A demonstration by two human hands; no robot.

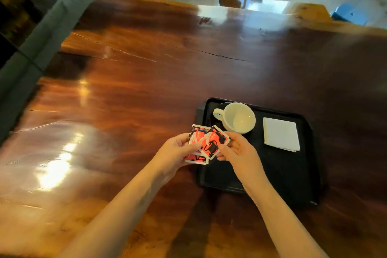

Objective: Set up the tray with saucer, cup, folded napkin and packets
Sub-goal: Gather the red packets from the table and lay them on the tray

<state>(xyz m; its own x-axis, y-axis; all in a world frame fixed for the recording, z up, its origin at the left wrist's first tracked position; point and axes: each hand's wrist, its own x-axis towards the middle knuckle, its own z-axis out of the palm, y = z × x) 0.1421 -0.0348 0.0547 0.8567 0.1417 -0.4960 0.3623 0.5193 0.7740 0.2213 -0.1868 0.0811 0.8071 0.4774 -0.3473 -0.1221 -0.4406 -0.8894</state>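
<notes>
The left hand [173, 151] pinches red packets [204, 143] over the black tray's [293, 174] left edge. The right hand [238, 151] pinches the same packets from the other side. On the tray, the white cup [238, 118] sits at the back left, with the folded napkin [280, 134] beside it.
</notes>
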